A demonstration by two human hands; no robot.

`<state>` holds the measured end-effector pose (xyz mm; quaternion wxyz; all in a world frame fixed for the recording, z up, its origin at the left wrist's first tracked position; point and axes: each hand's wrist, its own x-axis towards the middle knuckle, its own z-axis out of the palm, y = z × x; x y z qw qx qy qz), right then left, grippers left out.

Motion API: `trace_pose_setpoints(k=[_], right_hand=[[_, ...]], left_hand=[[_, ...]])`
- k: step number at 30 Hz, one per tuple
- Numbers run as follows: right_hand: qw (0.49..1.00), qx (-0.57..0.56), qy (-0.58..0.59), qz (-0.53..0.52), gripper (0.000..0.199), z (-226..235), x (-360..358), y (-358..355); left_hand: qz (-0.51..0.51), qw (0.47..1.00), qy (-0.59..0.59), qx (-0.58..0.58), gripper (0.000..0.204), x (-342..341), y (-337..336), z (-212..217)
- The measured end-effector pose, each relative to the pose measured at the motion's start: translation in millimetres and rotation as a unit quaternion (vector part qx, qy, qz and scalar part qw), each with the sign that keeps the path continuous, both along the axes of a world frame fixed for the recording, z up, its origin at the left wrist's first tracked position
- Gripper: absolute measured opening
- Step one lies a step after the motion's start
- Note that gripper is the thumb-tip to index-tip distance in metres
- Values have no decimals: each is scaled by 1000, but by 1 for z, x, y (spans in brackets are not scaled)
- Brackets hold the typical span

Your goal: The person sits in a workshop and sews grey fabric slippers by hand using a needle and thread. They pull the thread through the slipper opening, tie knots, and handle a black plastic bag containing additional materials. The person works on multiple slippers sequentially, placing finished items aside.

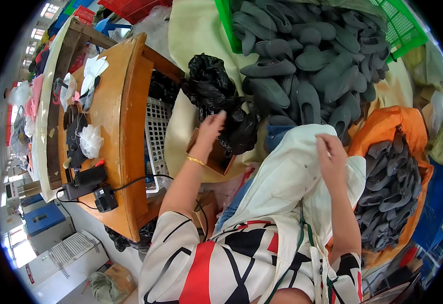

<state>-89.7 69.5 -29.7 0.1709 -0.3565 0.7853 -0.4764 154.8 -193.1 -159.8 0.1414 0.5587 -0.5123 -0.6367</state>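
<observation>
1. I see the left hand point(209, 133) reaching fwd, fingers spread & loose, fingertips touching a crumpled black plastic bag point(216, 96). Grip not closed on it as far as I can tell.
2. Gold bracelet point(196, 161) on the left wrist. Just under that wrist sits a small brown cardboard box point(216, 158), open side up, against the bag's lower edge.
3. Right hand point(331, 152) is raised over the lap, fingers curled together, pinching a fold of the cream cloth point(287, 177) that covers the knees. Exact finger contact is hard to make out.
4. Black bag lies between the wooden desk point(125, 111) on my left & a big heap of grey rubber shoe pieces point(307, 66) ahead.
5. That heap spills from a green plastic crate point(404, 30) at top, resting on pale yellowish sheeting.
6. Second lot of the same grey pieces sits in an orange bag point(404, 124), right of the right hand, near but apart.
7. White slotted basket point(156, 126) stands beside the desk edge, left of the left forearm.
8. On the desk: black power strip w/ cable point(87, 180), a wad of white plastic point(91, 141), some dark bits farther back.
9. Person wears a white top w/ red & black pattern, lower frame.
</observation>
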Motion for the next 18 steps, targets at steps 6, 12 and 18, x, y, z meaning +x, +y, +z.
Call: trace_pose_setpoints(k=[6, 12, 18], right_hand=[[996, 23, -62, 65, 43, -59, 17, -115], [985, 75, -111, 110, 32, -126, 55, -137], [966, 53, -1, 254, 16, -105, 89, -141]], left_hand=[[-264, 963, -44, -17, 62, -15, 45, -46], [-43, 988, 34, 144, 58, -5, 31, -30], [95, 981, 8, 167, 78, -21, -6, -11]])
